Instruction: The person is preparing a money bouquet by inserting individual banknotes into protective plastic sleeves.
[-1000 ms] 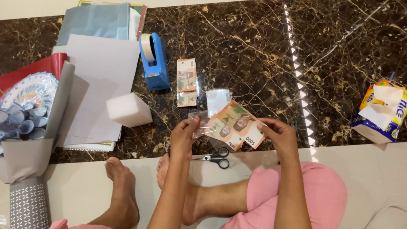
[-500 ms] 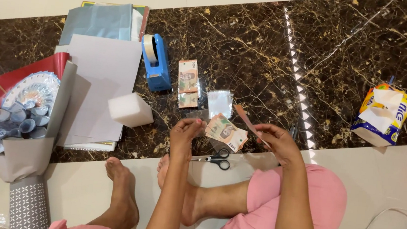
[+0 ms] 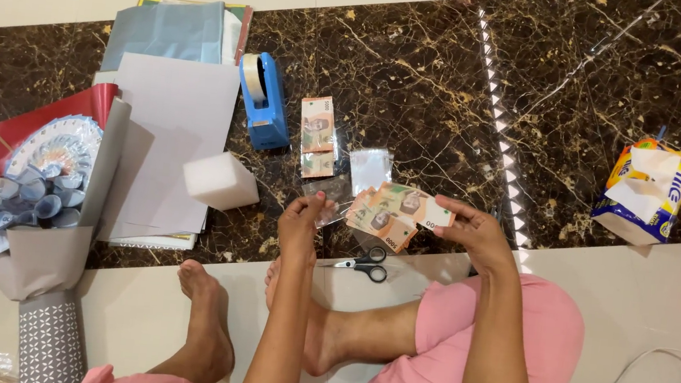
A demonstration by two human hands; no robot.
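Observation:
My right hand (image 3: 475, 232) grips a fanned bunch of orange-green banknotes (image 3: 393, 211) by their right end, above the dark marble floor. My left hand (image 3: 303, 221) is to their left, its fingertips pinching a small clear plastic sleeve (image 3: 332, 212) beside the notes. Black-handled scissors (image 3: 364, 264) lie just below the hands. More banknotes (image 3: 317, 135) lie in a stack further up, next to another clear sleeve (image 3: 370, 168).
A blue tape dispenser (image 3: 263, 101), a white foam block (image 3: 220, 180), grey and white paper sheets (image 3: 169, 125) and a grey-wrapped banknote bouquet (image 3: 40, 204) lie at left. A tissue pack (image 3: 645, 190) sits at right. My bare feet and pink-clad legs are below.
The right hand has spread and turned the banknotes into a flatter fan pointing right. The left hand has let go of the notes and moved left to the clear sleeve.

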